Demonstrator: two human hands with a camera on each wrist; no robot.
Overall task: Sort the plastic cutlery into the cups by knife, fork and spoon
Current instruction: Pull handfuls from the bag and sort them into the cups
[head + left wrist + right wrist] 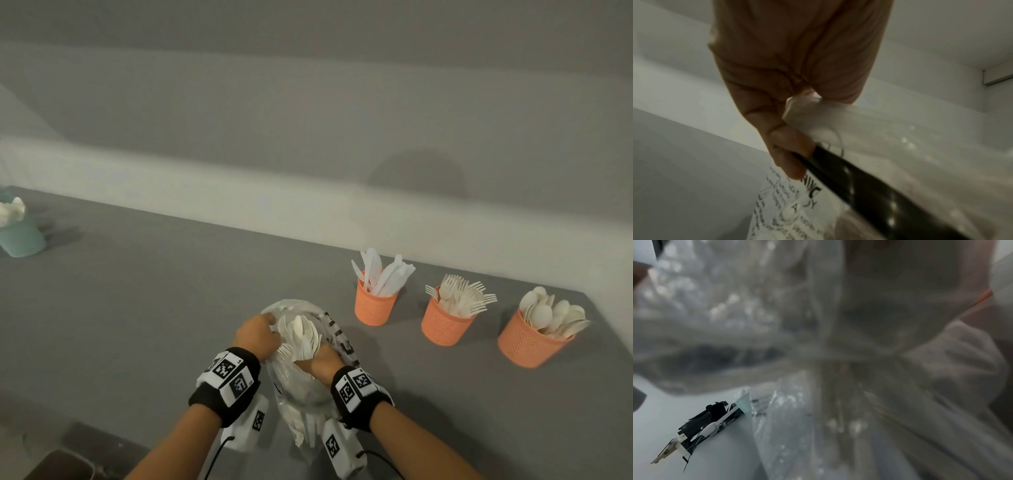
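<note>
A clear plastic bag [301, 390] of white cutlery lies on the grey table [137, 308] right in front of me. My left hand [258, 334] pinches the bag's rim [818, 110] between thumb and fingers, beside its black printed strip. My right hand [322, 359] grips a bunch of spoons and forks [301, 334] fanning out at the bag's mouth. In the right wrist view blurred bag film [777, 305] hides the fingers. To the right stand three orange mesh cups: knives [375, 305], forks [443, 323], spoons [527, 342].
A teal container [20, 240] with something white on it sits at the far left of the table. A pale wall runs along the table's back edge. The table's near left corner drops away past a dark object [61, 466].
</note>
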